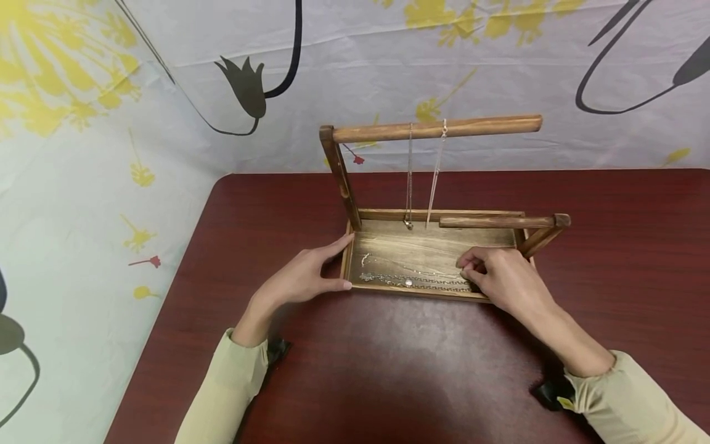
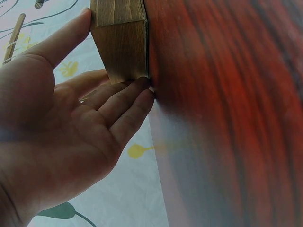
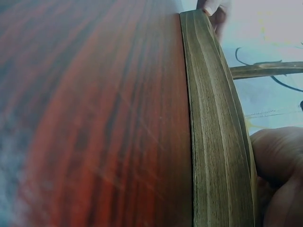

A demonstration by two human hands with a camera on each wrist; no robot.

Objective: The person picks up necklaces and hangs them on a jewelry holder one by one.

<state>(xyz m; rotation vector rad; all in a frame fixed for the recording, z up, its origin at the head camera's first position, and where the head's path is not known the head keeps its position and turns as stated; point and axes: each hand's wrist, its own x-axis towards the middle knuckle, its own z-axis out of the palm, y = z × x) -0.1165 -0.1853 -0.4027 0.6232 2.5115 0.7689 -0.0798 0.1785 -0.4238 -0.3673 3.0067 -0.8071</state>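
Note:
A wooden jewelry stand has a shallow tray (image 1: 438, 295) at its base. Necklaces lie along the tray's front: a thick silver chain necklace (image 1: 388, 280) with a round pendant and a thin necklace (image 1: 399, 264) behind it. My right hand (image 1: 507, 280) reaches in over the right front, its thumb and forefinger pinched at the thin necklace's right end. The fingers hide that end. In the right wrist view, the right hand (image 3: 279, 165) shows behind the tray's front wall. My left hand (image 1: 299, 274) touches the tray's left end, thumb at the front corner, fingers extended along the side.
A tall wooden bar (image 1: 488, 126) carries two hanging necklaces, a darker chain (image 1: 410, 179) and a pale chain (image 1: 436, 176). A lower bar (image 1: 493, 222) juts leftward from the right post. The stand sits on a red-brown table (image 1: 355, 370); a flower-printed cloth (image 1: 344, 74) hangs behind.

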